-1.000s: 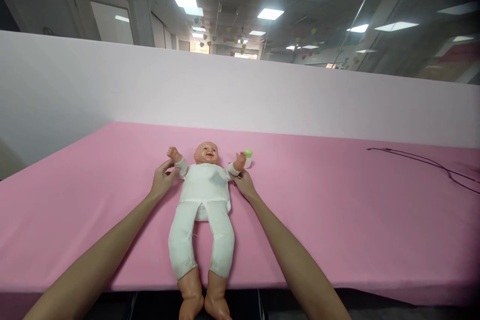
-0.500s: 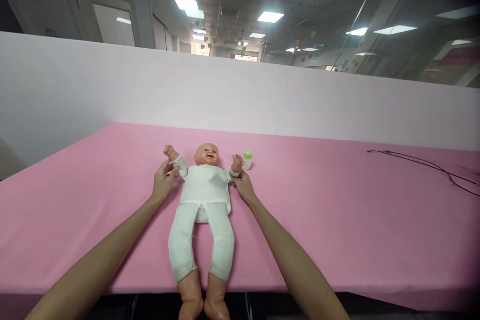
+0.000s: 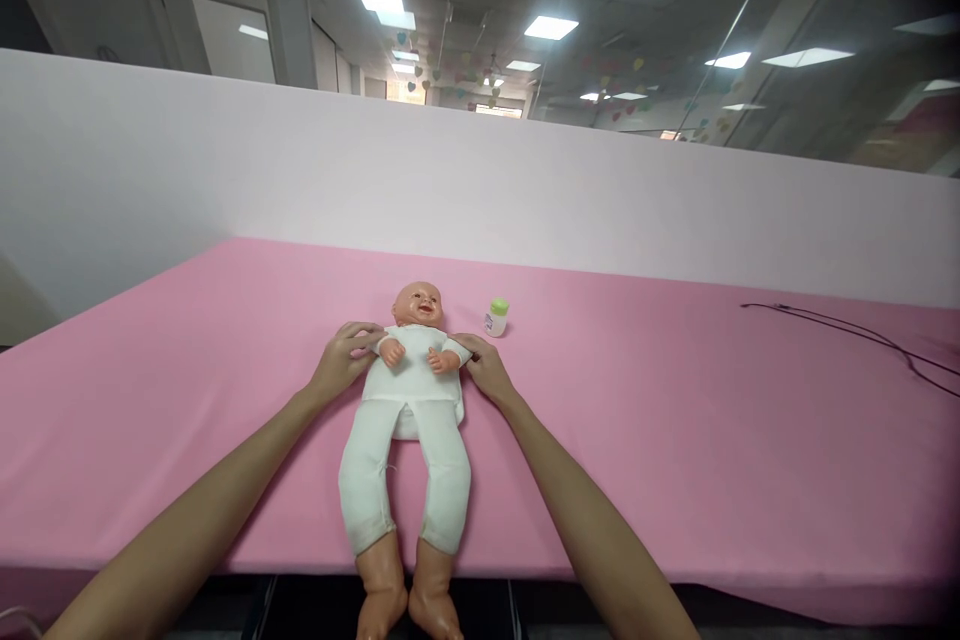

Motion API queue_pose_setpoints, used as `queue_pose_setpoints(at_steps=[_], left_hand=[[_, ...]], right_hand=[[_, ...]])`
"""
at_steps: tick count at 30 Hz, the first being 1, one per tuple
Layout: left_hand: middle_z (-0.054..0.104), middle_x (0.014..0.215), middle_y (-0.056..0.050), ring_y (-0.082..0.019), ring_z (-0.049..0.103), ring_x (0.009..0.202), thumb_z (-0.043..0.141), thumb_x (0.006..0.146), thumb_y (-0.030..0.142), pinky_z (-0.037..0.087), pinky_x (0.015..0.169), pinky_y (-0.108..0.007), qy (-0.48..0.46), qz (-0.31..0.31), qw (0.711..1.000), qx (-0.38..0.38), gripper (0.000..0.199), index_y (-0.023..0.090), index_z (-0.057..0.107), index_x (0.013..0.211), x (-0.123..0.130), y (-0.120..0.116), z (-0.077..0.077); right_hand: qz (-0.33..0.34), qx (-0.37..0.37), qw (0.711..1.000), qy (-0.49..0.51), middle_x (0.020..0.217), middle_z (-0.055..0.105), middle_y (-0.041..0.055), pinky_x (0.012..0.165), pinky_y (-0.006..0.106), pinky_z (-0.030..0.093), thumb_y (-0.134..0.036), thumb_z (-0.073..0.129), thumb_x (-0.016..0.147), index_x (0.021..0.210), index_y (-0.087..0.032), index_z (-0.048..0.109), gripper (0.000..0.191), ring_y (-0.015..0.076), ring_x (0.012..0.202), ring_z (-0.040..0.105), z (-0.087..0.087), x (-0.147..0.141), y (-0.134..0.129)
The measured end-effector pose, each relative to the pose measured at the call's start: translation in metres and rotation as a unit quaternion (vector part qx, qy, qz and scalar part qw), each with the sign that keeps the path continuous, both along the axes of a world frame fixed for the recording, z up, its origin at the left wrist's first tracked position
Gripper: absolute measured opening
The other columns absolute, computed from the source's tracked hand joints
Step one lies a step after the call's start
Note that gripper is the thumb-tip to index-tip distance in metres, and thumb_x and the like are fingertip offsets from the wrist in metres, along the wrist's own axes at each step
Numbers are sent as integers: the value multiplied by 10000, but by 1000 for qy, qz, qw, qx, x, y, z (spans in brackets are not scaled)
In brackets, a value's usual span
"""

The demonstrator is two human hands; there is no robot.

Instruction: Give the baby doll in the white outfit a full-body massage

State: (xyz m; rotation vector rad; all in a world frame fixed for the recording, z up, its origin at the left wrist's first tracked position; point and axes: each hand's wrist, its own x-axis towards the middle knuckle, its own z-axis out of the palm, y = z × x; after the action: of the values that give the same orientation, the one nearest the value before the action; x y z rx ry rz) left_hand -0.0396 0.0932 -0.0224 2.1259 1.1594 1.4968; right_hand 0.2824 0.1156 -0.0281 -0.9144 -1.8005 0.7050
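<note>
A baby doll [image 3: 409, 365] in a white top and trousers lies on its back, its feet hanging over the near edge of the pink-covered table [image 3: 660, 450]. Both its forearms are folded in over its chest. My left hand [image 3: 341, 360] grips the doll's sleeved arm on the left, fingers curled at the elbow. On the other side, my right hand [image 3: 486, 368] is closed around the other sleeve; part of its fingers is hidden behind the doll's arm. Just beyond my right hand stands a small white bottle with a green cap [image 3: 496, 318].
Thin black cables [image 3: 847, 325] lie across the table at the right. A white partition [image 3: 480, 190] rises along the back edge, with glass and ceiling lights above it. Something dark is under the table's near edge.
The doll's arms, raised out beside its head before, are now bent inward over its chest. My hands have moved with them, and the view has shifted slightly.
</note>
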Motion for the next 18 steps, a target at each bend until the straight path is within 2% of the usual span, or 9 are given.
queue_pose_setpoints(at_steps=[2, 5, 7, 8, 9, 11, 14, 16, 18], left_hand=[[765, 1210, -77, -285, 648, 1163, 615, 912, 289, 519, 1017, -444, 34, -10, 999, 21, 290, 283, 831, 1104, 1, -2, 1], [763, 1220, -78, -275, 668, 1120, 637, 901, 289, 560, 904, -394, 2, 16, 1000, -7, 285, 260, 804, 1131, 2, -1, -1], [764, 1207, -88, -268, 690, 1064, 676, 879, 311, 567, 812, -351, -69, 52, 995, -41, 297, 227, 765, 1150, 2, 2, -3], [764, 1191, -94, -266, 698, 1046, 691, 872, 325, 566, 795, -342, -111, 70, 990, -54, 316, 212, 741, 1162, 1, 4, -4], [766, 1157, -99, -265, 705, 1026, 705, 865, 346, 566, 792, -341, -153, 87, 982, -64, 335, 198, 715, 1167, -1, 6, -5], [763, 1049, -97, -262, 717, 957, 742, 847, 409, 567, 779, -346, -224, 108, 965, -85, 382, 180, 671, 1145, -4, 9, -6], [747, 916, -77, -245, 711, 817, 788, 804, 483, 563, 727, -346, -275, 112, 947, -121, 441, 173, 644, 1082, -8, 11, -6], [762, 967, -92, -255, 718, 869, 771, 815, 460, 561, 743, -346, -253, 102, 955, -115, 407, 172, 663, 1081, -8, 10, -4], [774, 1088, -110, -272, 716, 975, 724, 847, 389, 562, 783, -356, -186, 88, 975, -84, 334, 181, 703, 1107, -6, 7, -2]], right_hand=[[-4, 3, 1000, 7, 1237, 780, 53, 1094, 450, 493, -145, 542, 764, 1129, -251, 813, 467, 265, 1171, 687, 2, -2, -1], [-17, -42, 997, 57, 1215, 781, 68, 1023, 427, 539, -190, 575, 772, 1147, -226, 794, 436, 263, 1126, 693, 2, -5, -1], [-38, -88, 991, 97, 1034, 795, 74, 826, 371, 585, -265, 634, 787, 1071, -194, 776, 325, 239, 910, 706, 0, -6, 1], [-56, -109, 986, 115, 913, 779, 66, 707, 338, 569, -321, 670, 795, 1023, -182, 759, 281, 215, 772, 676, -1, -6, 2], [-76, -125, 980, 131, 816, 746, 51, 610, 312, 530, -386, 703, 801, 987, -174, 738, 284, 190, 661, 623, -2, -6, 3], [-103, -142, 973, 150, 718, 687, 31, 513, 285, 451, -514, 736, 808, 960, -165, 710, 381, 156, 554, 530, -4, -5, 6], [-102, -144, 974, 145, 677, 644, 23, 499, 283, 424, -612, 704, 840, 965, -149, 716, 479, 149, 535, 496, -5, -3, 7], [-101, -142, 976, 128, 674, 650, 20, 530, 297, 457, -590, 710, 841, 992, -145, 730, 470, 161, 548, 521, -5, -1, 7], [-81, -122, 984, 97, 797, 731, 52, 653, 339, 542, -476, 719, 838, 1068, -155, 750, 396, 202, 668, 628, -4, 0, 5]])
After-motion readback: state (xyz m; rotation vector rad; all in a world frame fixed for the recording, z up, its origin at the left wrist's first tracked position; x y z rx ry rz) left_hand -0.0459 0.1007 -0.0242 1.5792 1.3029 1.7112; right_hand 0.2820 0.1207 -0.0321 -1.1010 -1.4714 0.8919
